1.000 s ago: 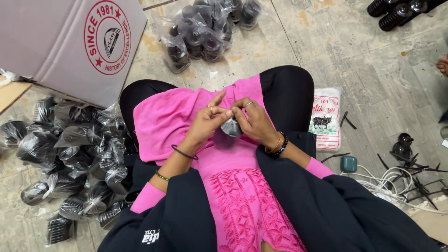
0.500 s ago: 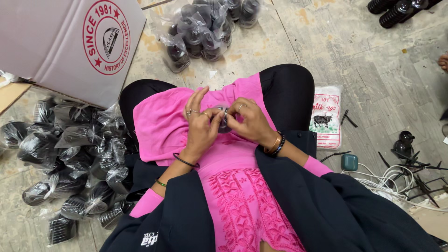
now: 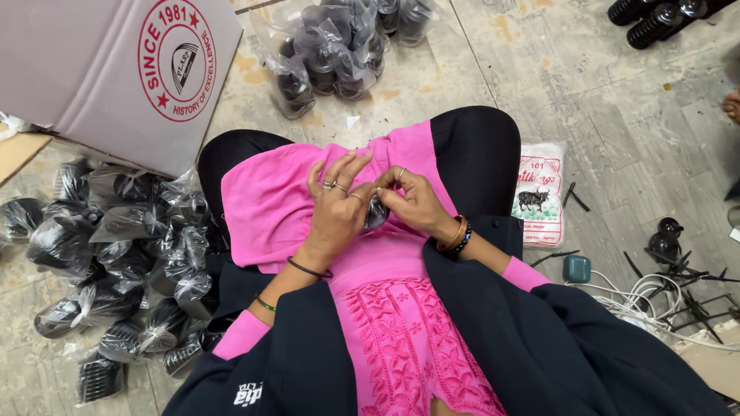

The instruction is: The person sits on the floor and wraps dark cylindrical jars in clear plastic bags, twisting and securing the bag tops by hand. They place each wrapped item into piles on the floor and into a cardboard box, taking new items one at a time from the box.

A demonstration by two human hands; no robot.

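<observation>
Hands meeting over my lap: my left hand [image 3: 337, 209] and right hand [image 3: 412, 202] are both pinching a small dark part in clear plastic [image 3: 376, 211], each grip closed on it, above the pink cloth [image 3: 270, 208]. Bagged black parts [image 3: 116, 262] are lying on the floor [image 3: 601, 100] at my left, beside a cardboard box [image 3: 92, 77].

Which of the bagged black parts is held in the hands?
The small bagged part pinched between left hand and right hand; every other lies on the floor.
</observation>
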